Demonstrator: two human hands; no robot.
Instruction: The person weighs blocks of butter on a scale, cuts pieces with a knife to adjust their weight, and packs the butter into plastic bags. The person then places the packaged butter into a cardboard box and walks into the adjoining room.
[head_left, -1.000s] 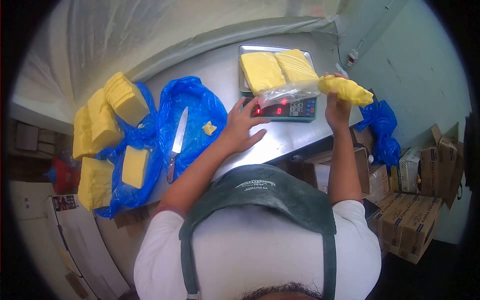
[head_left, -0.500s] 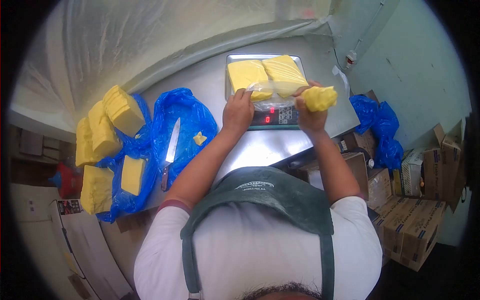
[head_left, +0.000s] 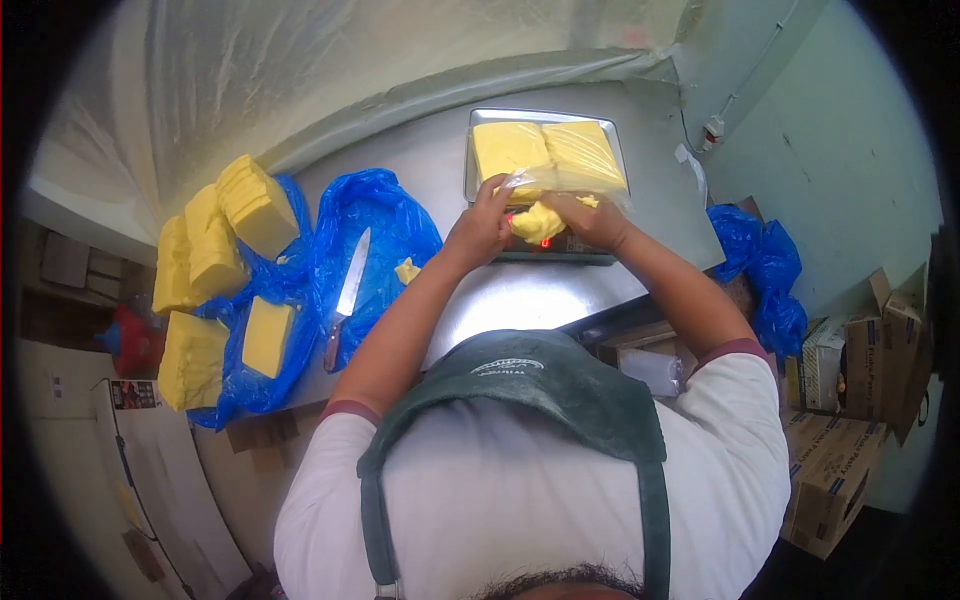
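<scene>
My left hand [head_left: 482, 228] pinches the rim of a clear plastic bag [head_left: 545, 180] over the front edge of a metal tray [head_left: 469, 160]. My right hand [head_left: 592, 220] grips a soft lump of yellow butter [head_left: 537, 224] at the mouth of the bag. More of the yellow lump shows above the fingers. Two big slabs of butter [head_left: 511, 148] lie side by side in the tray, the right one under shiny film. Beneath my hands is a digital scale [head_left: 572, 250], its red display mostly covered.
To the left, a knife [head_left: 354, 275] and a small butter scrap [head_left: 406, 270] lie on blue plastic [head_left: 385, 215]. Several butter blocks [head_left: 250, 212] stand further left on the steel table [head_left: 345, 160]. Cardboard boxes [head_left: 835, 465] and blue bags [head_left: 775, 270] are at the right.
My right hand has swung left and inward with the butter lump, from right of the scale to the bag's mouth above it. My left hand still pinches the bag.
</scene>
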